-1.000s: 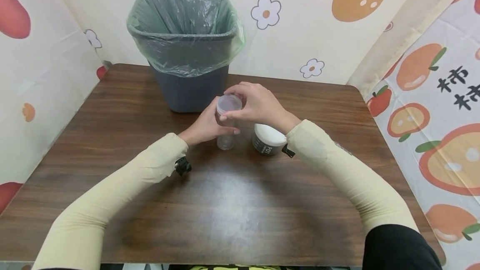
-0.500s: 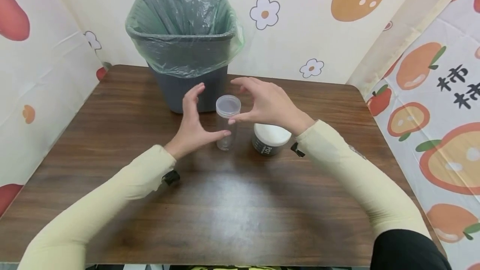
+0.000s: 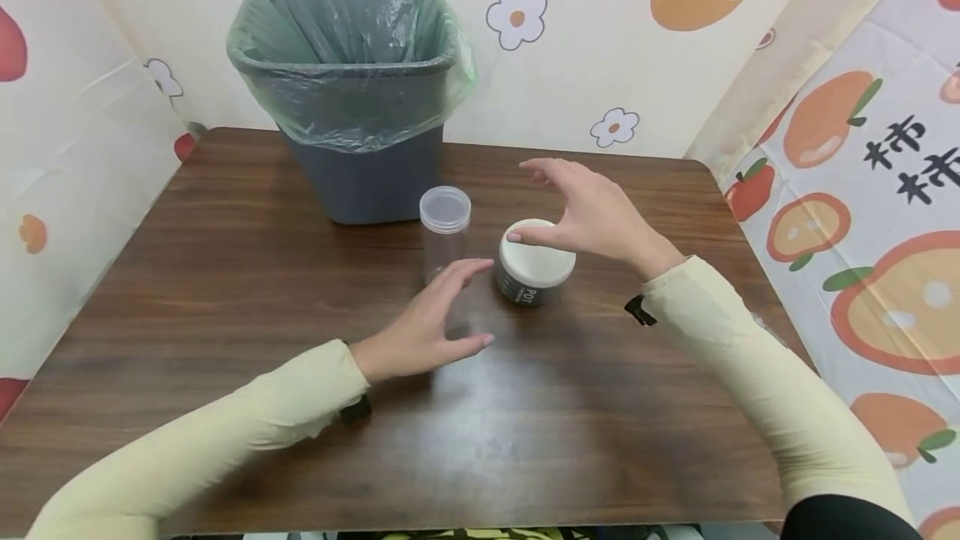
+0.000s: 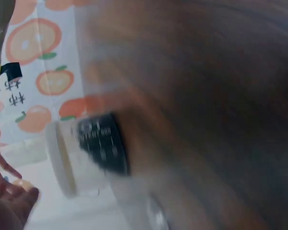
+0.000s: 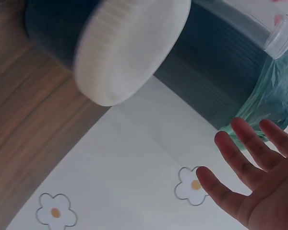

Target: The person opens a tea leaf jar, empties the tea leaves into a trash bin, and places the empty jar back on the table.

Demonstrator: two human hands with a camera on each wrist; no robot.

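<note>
A squat tub [image 3: 537,261] with a white lid and a dark lower band lettered "POT" stands on the table between my hands in the head view. My right hand [image 3: 592,211] hovers at its far right, thumb overlapping the lid, fingers spread and holding nothing. In front of the tub and to its left, my left hand [image 3: 431,327] is spread with nothing in it. Just behind that hand stands a clear cylindrical jar [image 3: 445,223], upright, its lid on; the hand hides its base. The right wrist view shows the white lid [image 5: 134,52] close up, apart from my fingers [image 5: 235,158].
A dark bin [image 3: 367,177] with a green plastic liner [image 3: 360,107] stands at the back left of the wooden table [image 3: 187,315], just behind the jar. Patterned cloth [image 3: 570,40] hangs behind the table and along both sides.
Both hands have come off the clear jar, which stays standing. My right hand has moved right, over the tub; my left hand first drew back left, then came forward and right toward the tub.
</note>
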